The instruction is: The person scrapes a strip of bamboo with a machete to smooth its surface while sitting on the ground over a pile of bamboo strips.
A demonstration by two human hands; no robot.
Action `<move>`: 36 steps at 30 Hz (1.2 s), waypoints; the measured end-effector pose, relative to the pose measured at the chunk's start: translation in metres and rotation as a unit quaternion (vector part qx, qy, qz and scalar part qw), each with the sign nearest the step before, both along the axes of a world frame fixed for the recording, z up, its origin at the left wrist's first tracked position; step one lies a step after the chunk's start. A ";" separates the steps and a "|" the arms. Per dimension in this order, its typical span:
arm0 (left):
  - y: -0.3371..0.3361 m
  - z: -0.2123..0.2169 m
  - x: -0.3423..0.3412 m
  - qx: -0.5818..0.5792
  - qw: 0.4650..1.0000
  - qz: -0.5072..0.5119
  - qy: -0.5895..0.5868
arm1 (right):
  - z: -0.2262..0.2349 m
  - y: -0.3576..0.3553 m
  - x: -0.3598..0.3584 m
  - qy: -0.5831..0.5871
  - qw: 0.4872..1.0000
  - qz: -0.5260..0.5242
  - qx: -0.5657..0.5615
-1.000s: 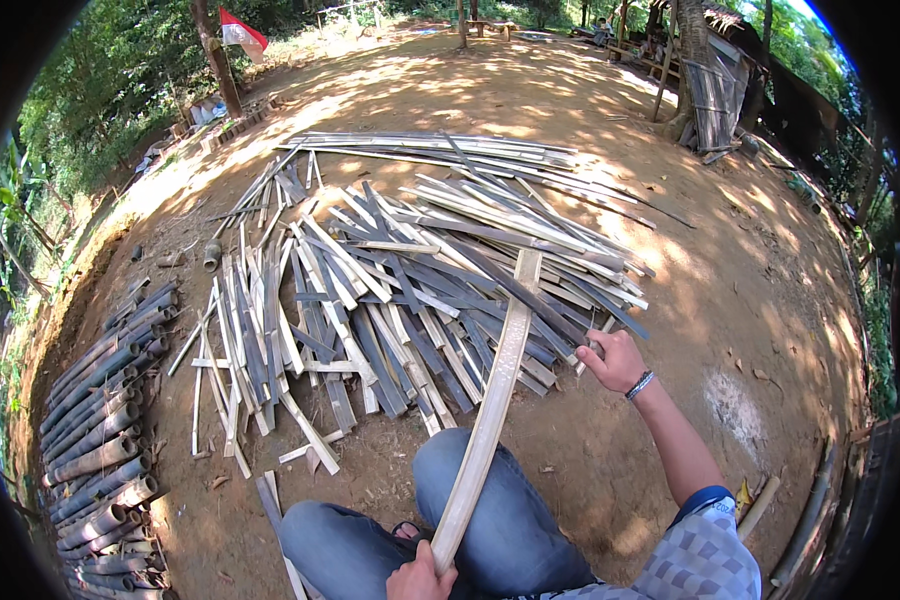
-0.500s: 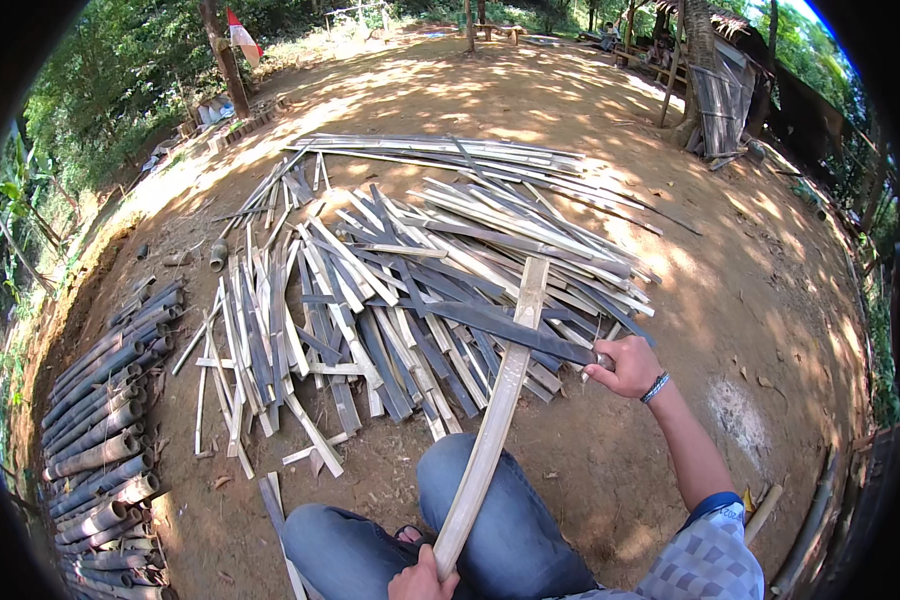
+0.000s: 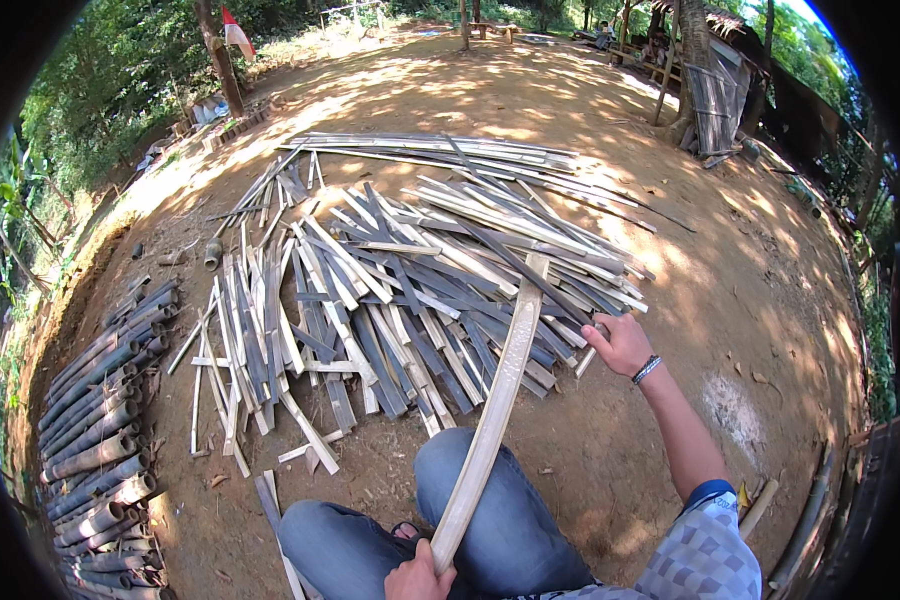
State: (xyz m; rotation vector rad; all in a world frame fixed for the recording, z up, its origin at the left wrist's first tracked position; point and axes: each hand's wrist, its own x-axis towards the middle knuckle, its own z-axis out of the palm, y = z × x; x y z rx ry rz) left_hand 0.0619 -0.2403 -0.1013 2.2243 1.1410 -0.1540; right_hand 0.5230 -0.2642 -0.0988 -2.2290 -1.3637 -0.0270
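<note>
My left hand (image 3: 420,576) is closed round the near end of a long pale split-bamboo slat (image 3: 492,420). The slat slants up and away over my right knee, its inner face showing. At the right, my right hand (image 3: 618,345) is closed in a fist on a machete, its handle mostly hidden by the fingers. The dark machete blade (image 3: 552,292) runs from the fist toward the upper left, near the slat's far end, and is hard to tell from the dark strips behind. Whether blade and slat touch, I cannot tell.
A large loose heap of split-bamboo strips (image 3: 360,300) covers the ground ahead. Dark bamboo tubes (image 3: 100,450) are stacked at the left. My bent knees (image 3: 335,550) are below. Bamboo poles (image 3: 805,520) lie at the right; a tree trunk (image 3: 692,70) stands farther back.
The machete blade has swung from across the slat's middle up toward its far end. My right hand has moved slightly up; the left still grips the slat.
</note>
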 end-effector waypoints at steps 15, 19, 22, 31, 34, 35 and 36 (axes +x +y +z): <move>-0.002 0.000 0.001 0.013 1.000 0.014 0.009 | 0.031 -0.007 -0.019 -0.080 0.991 0.037 -0.103; -0.004 0.001 0.002 0.020 1.000 0.014 0.008 | 0.026 -0.009 -0.033 -0.050 0.996 0.025 -0.072; -0.005 0.000 0.002 0.028 0.999 0.015 0.010 | 0.035 -0.010 -0.027 -0.077 0.990 0.032 -0.114; -0.004 0.002 0.002 0.034 0.999 0.014 0.015 | 0.039 -0.013 -0.028 -0.108 0.986 0.030 -0.126; -0.004 0.003 0.004 0.036 0.999 0.009 0.017 | 0.032 -0.006 -0.028 -0.092 0.992 -0.007 -0.090; -0.004 0.003 0.004 0.037 0.999 0.007 0.017 | 0.031 -0.008 -0.032 -0.077 0.993 -0.012 -0.089; -0.005 0.002 0.004 0.039 0.999 0.008 0.018 | 0.026 -0.012 -0.035 -0.070 0.994 0.014 -0.077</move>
